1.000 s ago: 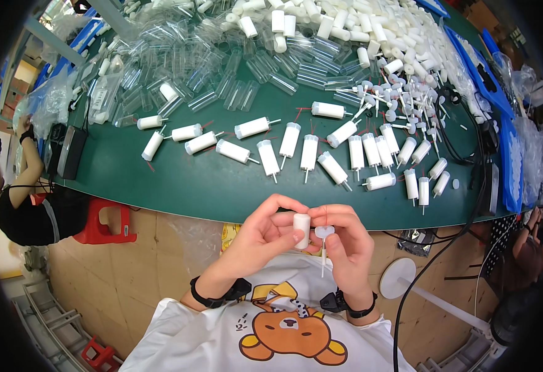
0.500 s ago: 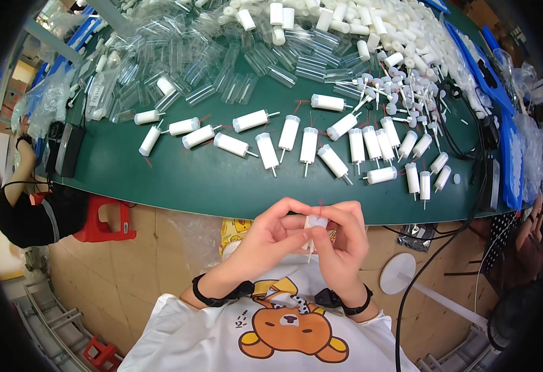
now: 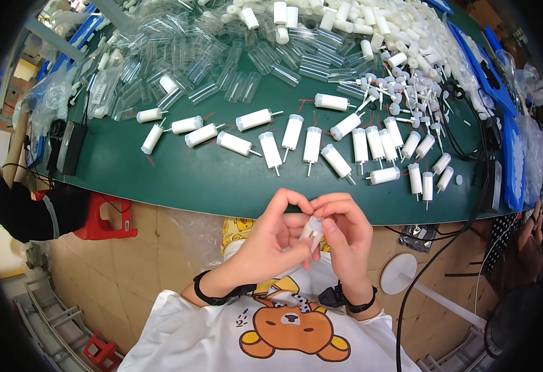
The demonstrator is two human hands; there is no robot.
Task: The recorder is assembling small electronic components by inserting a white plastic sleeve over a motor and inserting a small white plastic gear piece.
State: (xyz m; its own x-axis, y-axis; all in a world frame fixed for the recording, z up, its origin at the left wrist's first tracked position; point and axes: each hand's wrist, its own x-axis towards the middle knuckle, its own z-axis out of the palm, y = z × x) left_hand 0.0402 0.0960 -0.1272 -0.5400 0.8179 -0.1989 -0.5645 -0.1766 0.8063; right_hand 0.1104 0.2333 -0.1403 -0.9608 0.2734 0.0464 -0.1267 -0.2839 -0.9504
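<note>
In front of my chest, just off the table edge, my left hand [image 3: 276, 232] is closed round a white cylinder [image 3: 311, 230] with a translucent cap at its upper end. My right hand [image 3: 348, 235] is at the capped end, its thumb and forefinger closed on a thin red thread there. Both forefingers meet above the cap. My left fingers hide part of the cylinder. Beyond my hands, several similar white cylinders [image 3: 311, 144] with clear caps, thin stems and red threads lie on the green table [image 3: 191, 180].
Clear plastic tubes [image 3: 246, 87] and a heap of plain white cylinders [image 3: 370, 25] cover the table's far side. Small stemmed caps [image 3: 401, 99] lie to the right, near black cables [image 3: 469, 149]. At left are a black box [image 3: 71, 149], a red stool [image 3: 110, 217] and another person's arm [image 3: 18, 146].
The held cylinder has tilted, its lower end now toward the lower left. My right fingers have shifted at its capped end. Over the cap, both forefingers have come together. The table's things lie as before.
</note>
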